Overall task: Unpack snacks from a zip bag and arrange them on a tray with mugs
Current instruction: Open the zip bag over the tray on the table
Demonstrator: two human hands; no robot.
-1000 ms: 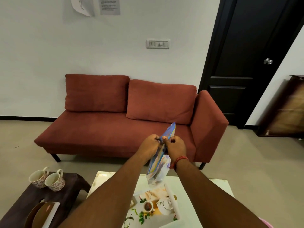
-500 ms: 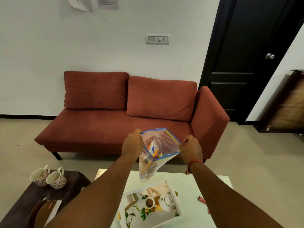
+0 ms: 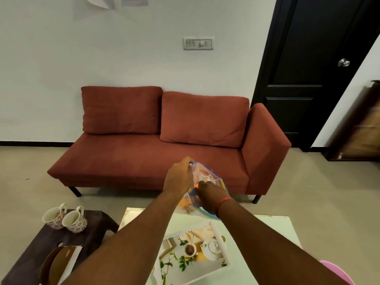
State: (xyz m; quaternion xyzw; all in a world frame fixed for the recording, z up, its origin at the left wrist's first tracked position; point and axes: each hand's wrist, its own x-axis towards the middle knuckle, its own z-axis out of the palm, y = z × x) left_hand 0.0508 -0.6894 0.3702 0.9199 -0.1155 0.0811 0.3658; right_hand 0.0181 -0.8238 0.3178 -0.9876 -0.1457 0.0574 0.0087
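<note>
clear zip bag (image 3: 205, 177) pinched by left hand (image 3: 180, 177), right hand (image 3: 208, 194) inside.

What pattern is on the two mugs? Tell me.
White mugs with a small reddish floral print, seen in the head view.

Both forearms cross above the white bench (image 3: 273, 225), and the zip bag (image 3: 207, 177), pinched at its rim by the left hand (image 3: 178, 179) with the right hand (image 3: 209, 195) at its mouth, hangs over the bench's far edge, closing off the way straight ahead. The tray (image 3: 213, 227) fills the bench's middle, leaving bare bench to its right and at the far left corner. On the dark side bench (image 3: 96, 221) to the left, two mugs (image 3: 65, 218) stand touching at the far end and a brown plate (image 3: 51, 264) lies nearer, with open top between them.
</note>
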